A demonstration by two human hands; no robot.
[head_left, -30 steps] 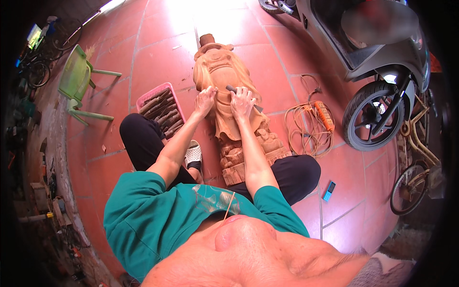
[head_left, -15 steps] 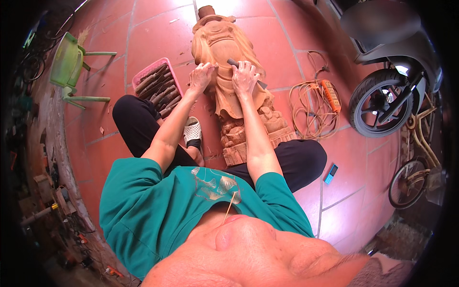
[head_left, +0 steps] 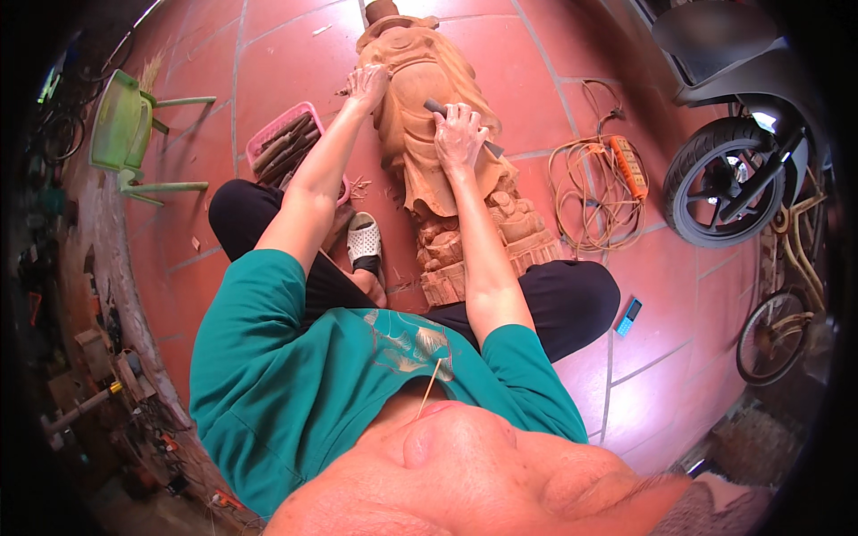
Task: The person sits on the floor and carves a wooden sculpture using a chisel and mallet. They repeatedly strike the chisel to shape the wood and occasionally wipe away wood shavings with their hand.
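A carved wooden statue (head_left: 416, 89) of a robed, round-bellied figure in a hat lies on its back on the floor, its base toward me. My left hand (head_left: 366, 87) is closed at the statue's left edge, by the chest. From its fingers a short dark end of a thin carving tool sticks out to the left; the rest is hidden. Over the lower robe, my right hand (head_left: 459, 134) is wrapped round a dark bar (head_left: 492, 148) that slants across the palm, both ends showing. Whether the bar touches the wood I cannot tell.
Left of the statue stands a pink basket (head_left: 313, 109) of dark, long-handled tools. A green chair (head_left: 125, 121) lies tipped over at far left. To the right are a coiled cable (head_left: 572, 192), an orange power strip (head_left: 628, 167), a motorbike wheel (head_left: 726, 183) and a blue phone (head_left: 629, 316).
My left hand has moved up and left, from the middle of the belly to the statue's left edge. My right hand stays over the lower robe with the bar. The view has shifted slightly.
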